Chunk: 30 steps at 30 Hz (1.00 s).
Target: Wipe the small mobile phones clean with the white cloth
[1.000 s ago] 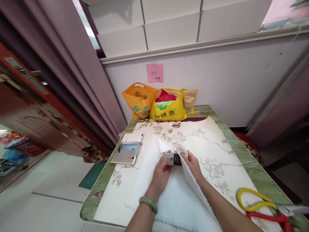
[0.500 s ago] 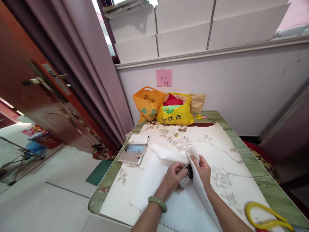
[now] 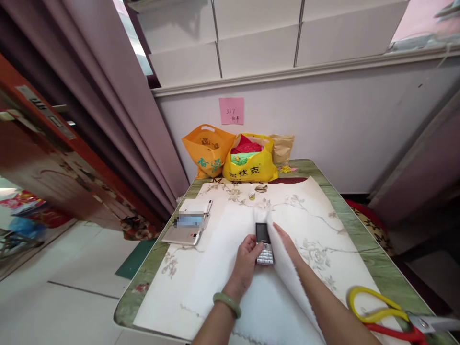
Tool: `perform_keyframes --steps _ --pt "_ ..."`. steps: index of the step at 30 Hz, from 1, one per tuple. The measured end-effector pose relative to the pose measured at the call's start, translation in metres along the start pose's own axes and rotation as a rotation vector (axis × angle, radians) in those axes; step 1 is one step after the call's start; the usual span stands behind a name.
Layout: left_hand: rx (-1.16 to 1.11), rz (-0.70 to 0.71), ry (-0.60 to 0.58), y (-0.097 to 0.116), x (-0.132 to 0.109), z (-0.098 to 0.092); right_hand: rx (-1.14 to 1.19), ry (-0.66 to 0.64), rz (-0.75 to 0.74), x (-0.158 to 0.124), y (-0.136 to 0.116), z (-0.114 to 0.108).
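Observation:
A keypad mobile phone [image 3: 265, 254], dark screen at the top and pale keys below, lies on a white cloth [image 3: 223, 258] spread over the table. My left hand [image 3: 247, 256], a green bangle at its wrist, grips the phone's left side with the thumb resting on the keys. To the right, my right hand [image 3: 287, 242] holds up a folded flap of the cloth, which stands beside the phone and hides most of those fingers.
Smartphones [image 3: 185, 227] lie at the table's left. An orange bag [image 3: 208, 151], a yellow bag [image 3: 251, 167] and a brown paper bag [image 3: 282, 148] stand at the back. A small bottle [image 3: 252, 193] is before them. Scissors [image 3: 391, 316] lie at the right front.
The phone is now more upright and more of its screen and keys show. My right hand has drawn the cloth flap aside, and the far cloth edge has dropped flatter. The view has shifted right.

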<state>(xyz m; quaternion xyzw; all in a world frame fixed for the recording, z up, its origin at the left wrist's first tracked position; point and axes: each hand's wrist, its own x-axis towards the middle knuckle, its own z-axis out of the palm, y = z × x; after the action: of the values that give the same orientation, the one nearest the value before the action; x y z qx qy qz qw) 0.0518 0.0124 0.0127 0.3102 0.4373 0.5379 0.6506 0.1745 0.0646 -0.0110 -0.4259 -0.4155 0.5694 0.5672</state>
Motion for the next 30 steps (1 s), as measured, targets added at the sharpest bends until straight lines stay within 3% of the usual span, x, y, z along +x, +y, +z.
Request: perform_keyframes --steps 4,8,11,18,24,30 --pt "0.075 0.044 -0.047 -0.003 0.001 -0.002 0.096 -0.124 0.146 -0.001 0.002 0.004" --pt "0.187 -0.005 -0.089 -0.005 0.009 -0.002 0.119 -0.06 0.149 -0.001 0.004 0.001" --pt "0.332 0.056 0.019 -0.003 0.015 0.003 0.107 -0.009 0.1 0.0 0.006 0.003" --pt "0.66 0.363 0.317 0.006 0.025 0.026 0.006 0.036 0.029 0.002 0.015 0.002" --pt "0.885 0.384 0.46 0.019 0.044 0.044 -0.045 0.038 0.01 0.005 0.025 -0.001" --pt "0.875 0.425 0.557 0.021 0.069 0.048 -0.108 0.062 -0.025 0.006 0.02 0.001"
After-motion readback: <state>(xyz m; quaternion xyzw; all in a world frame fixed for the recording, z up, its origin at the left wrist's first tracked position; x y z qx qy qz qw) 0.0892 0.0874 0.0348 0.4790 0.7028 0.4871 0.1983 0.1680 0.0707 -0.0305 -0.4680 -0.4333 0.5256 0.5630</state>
